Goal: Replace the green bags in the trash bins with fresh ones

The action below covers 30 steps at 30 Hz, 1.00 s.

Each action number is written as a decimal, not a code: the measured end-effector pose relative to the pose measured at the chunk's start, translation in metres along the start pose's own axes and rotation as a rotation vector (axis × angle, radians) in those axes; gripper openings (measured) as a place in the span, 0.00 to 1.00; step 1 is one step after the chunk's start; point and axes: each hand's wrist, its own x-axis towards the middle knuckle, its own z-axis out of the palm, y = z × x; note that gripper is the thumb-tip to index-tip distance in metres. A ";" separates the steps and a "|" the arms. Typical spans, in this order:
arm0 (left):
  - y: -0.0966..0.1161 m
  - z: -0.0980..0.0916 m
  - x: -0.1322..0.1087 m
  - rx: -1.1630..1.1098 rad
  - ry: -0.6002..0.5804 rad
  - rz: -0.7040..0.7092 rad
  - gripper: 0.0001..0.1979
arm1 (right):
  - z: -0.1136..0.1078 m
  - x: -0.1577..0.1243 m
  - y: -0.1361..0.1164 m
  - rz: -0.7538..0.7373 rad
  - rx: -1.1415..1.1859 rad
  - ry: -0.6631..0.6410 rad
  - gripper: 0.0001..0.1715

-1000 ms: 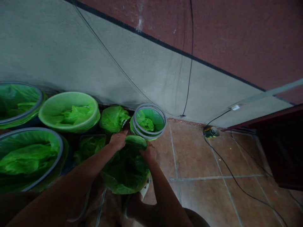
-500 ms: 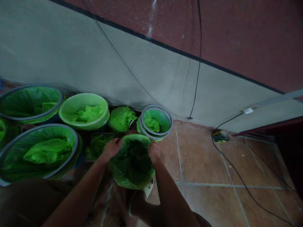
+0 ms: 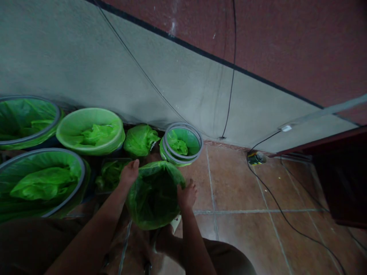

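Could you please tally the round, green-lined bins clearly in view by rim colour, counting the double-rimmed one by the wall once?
Grey rim: 3 (large rear-left round bin, large front-left round bin, small double-rimmed round bin)
Green rim, covered by plastic liner: 2 (pale-green oval-looking bin, darker green centre-front bin)
Total: 5

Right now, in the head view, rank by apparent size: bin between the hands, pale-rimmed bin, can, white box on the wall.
1. Bin between left hand and right hand, and pale-rimmed bin: too alike to rank, and nearness to the camera may mislead.
2. Can
3. White box
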 end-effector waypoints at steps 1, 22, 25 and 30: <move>0.003 -0.002 0.004 0.015 -0.012 0.000 0.29 | -0.006 0.008 -0.008 -0.033 0.045 0.050 0.28; 0.018 0.032 0.026 0.377 -0.260 0.577 0.16 | 0.035 0.086 -0.052 -0.620 0.040 -0.344 0.16; 0.021 0.031 0.021 0.365 -0.249 0.551 0.16 | 0.038 0.084 -0.053 -0.602 -0.019 -0.350 0.17; 0.034 0.024 0.007 0.409 -0.213 0.458 0.30 | 0.036 0.077 -0.058 -0.505 -0.138 -0.359 0.17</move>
